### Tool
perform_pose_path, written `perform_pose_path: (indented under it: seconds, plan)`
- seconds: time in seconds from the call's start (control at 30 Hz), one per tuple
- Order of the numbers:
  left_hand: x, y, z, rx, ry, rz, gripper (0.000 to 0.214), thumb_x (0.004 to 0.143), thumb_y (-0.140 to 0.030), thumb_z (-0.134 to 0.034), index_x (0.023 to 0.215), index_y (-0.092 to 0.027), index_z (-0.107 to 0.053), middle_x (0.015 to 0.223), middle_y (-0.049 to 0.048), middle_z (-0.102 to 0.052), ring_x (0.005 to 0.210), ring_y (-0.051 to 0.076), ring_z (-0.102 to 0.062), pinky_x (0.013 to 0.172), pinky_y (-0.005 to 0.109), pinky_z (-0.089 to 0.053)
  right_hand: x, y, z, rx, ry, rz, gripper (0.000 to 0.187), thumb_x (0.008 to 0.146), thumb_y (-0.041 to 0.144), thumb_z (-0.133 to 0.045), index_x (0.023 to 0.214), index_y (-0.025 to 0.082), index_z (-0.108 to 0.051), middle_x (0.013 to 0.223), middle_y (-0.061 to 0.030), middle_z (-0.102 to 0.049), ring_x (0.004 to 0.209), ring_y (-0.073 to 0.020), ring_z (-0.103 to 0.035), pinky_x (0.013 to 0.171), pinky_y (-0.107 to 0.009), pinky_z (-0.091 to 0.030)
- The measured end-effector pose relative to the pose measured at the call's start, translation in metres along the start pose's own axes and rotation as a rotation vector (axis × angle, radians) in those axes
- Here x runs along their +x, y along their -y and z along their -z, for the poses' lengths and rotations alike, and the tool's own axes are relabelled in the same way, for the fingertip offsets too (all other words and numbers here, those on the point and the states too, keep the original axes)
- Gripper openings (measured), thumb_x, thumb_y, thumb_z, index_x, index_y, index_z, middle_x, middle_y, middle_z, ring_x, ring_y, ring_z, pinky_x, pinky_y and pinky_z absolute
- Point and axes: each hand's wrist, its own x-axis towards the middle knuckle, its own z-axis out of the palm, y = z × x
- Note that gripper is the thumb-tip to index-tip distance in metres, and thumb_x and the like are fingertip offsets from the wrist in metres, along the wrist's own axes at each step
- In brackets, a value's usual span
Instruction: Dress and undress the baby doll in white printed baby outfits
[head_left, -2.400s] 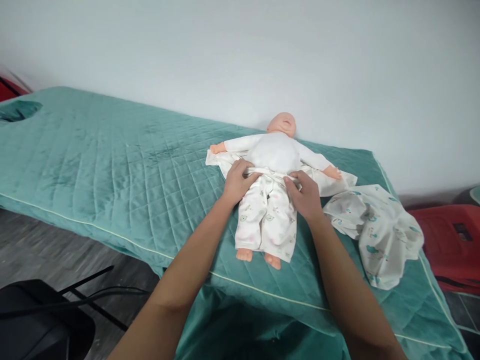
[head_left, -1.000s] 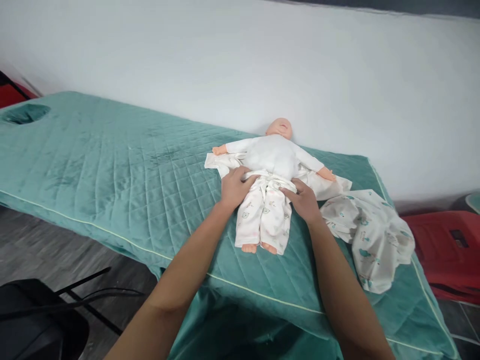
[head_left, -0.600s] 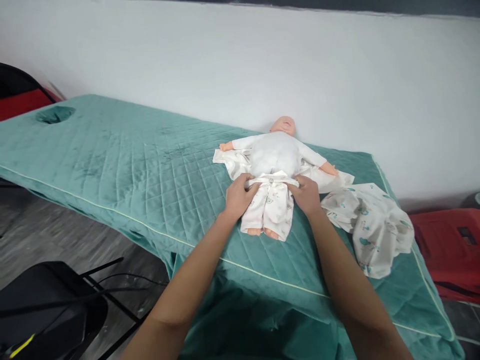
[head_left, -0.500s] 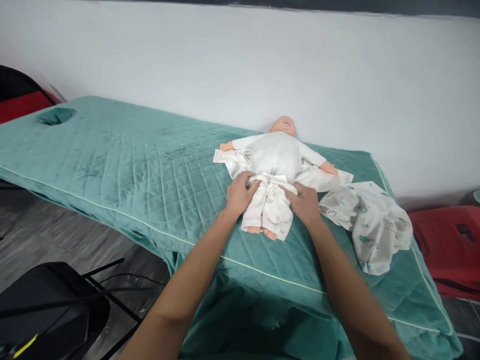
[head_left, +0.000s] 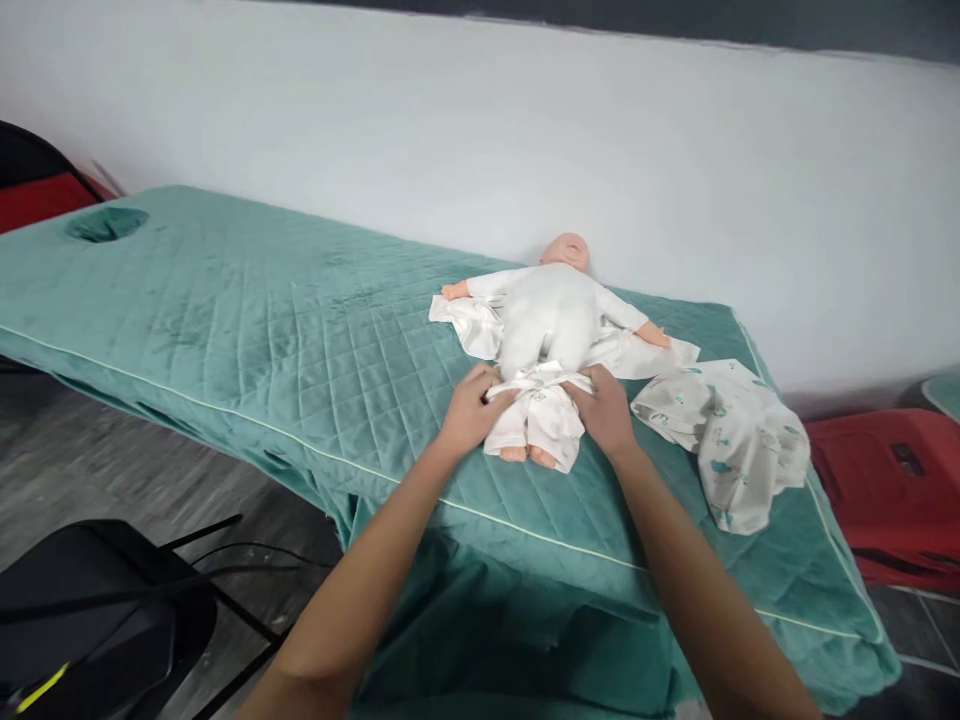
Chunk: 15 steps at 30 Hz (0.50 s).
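Observation:
A baby doll (head_left: 551,305) in a white top lies on its back on the teal quilted bed (head_left: 262,340), head toward the wall. Printed white trousers (head_left: 541,420) are bunched low on its legs, with the bare feet showing below. My left hand (head_left: 469,405) grips the waistband on the doll's left side as I see it. My right hand (head_left: 606,405) grips the waistband on the other side. A white cloth (head_left: 469,320) is spread under the doll.
A crumpled printed garment (head_left: 731,435) lies on the bed to the right of the doll. A red plastic stool (head_left: 892,490) stands at the right, a black chair (head_left: 90,620) at the lower left. The white wall (head_left: 480,130) runs behind the bed.
Both hands have drawn the trousers' waistband down from the doll's waist toward its feet, and the fabric has bunched up. The view has shifted slightly.

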Motion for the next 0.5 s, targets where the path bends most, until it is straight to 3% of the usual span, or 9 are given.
perform_pose_path:
  seconds: [0.1, 0.17, 0.23, 0.33, 0.43, 0.5]
  plan:
    - [-0.025, -0.004, 0.010, -0.018, 0.103, 0.024, 0.030, 0.091, -0.048, -0.061, 0.096, -0.018, -0.062, 0.108, 0.0068, -0.059, 0.099, 0.019, -0.058, 0.086, 0.032, -0.048, 0.003, -0.002, 0.001, 0.021, -0.007, 0.015, 0.028, 0.079, 0.049, -0.063, 0.082, 0.021, -0.059, 0.083, -0.0034, -0.066, 0.081, -0.0212, -0.058, 0.079, -0.034, -0.045]
    - [-0.037, -0.006, 0.015, -0.023, 0.199, -0.003, 0.058, 0.083, -0.054, -0.071, 0.128, -0.022, -0.054, 0.132, 0.0116, -0.053, 0.119, 0.026, -0.054, 0.098, 0.038, -0.048, -0.001, 0.001, 0.001, 0.040, -0.011, -0.023, 0.028, 0.078, 0.048, -0.064, 0.085, 0.021, -0.062, 0.083, -0.0029, -0.068, 0.080, -0.0210, -0.059, 0.078, -0.033, -0.046]
    - [-0.044, -0.009, 0.017, 0.030, 0.273, -0.054, 0.094, 0.070, -0.056, -0.082, 0.147, -0.026, -0.037, 0.147, 0.0142, -0.041, 0.136, 0.032, -0.043, 0.112, 0.046, -0.041, -0.010, 0.008, 0.003, 0.056, 0.008, -0.064, 0.029, 0.080, 0.048, -0.064, 0.088, 0.020, -0.064, 0.083, -0.0026, -0.070, 0.079, -0.0208, -0.060, 0.076, -0.032, -0.046]
    - [-0.048, -0.011, 0.015, 0.149, 0.289, -0.098, 0.110, 0.065, -0.055, -0.086, 0.154, -0.028, -0.027, 0.152, 0.0154, -0.033, 0.146, 0.035, -0.030, 0.122, 0.052, -0.029, -0.031, 0.018, 0.009, 0.060, 0.106, -0.083, 0.034, 0.085, 0.053, -0.061, 0.090, 0.020, -0.067, 0.084, -0.0027, -0.072, 0.077, -0.0200, -0.061, 0.074, -0.032, -0.046]
    - [-0.048, -0.011, 0.014, 0.201, 0.288, -0.106, 0.106, 0.067, -0.053, -0.085, 0.154, -0.028, -0.028, 0.149, 0.0148, -0.035, 0.145, 0.033, -0.033, 0.122, 0.051, -0.031, -0.052, 0.025, 0.020, 0.034, 0.236, -0.049, 0.039, 0.088, 0.056, -0.058, 0.100, 0.020, -0.066, 0.094, -0.0046, -0.072, 0.084, -0.0215, -0.064, 0.078, -0.034, -0.049]
    - [-0.046, -0.011, 0.015, 0.228, 0.294, -0.111, 0.104, 0.066, -0.053, -0.086, 0.152, -0.028, -0.032, 0.146, 0.0139, -0.038, 0.142, 0.033, -0.037, 0.120, 0.049, -0.034, -0.062, 0.029, 0.026, -0.006, 0.303, 0.007, 0.051, 0.084, 0.057, -0.066, 0.117, 0.019, -0.060, 0.112, -0.0087, -0.070, 0.100, -0.0260, -0.065, 0.086, -0.038, -0.050]
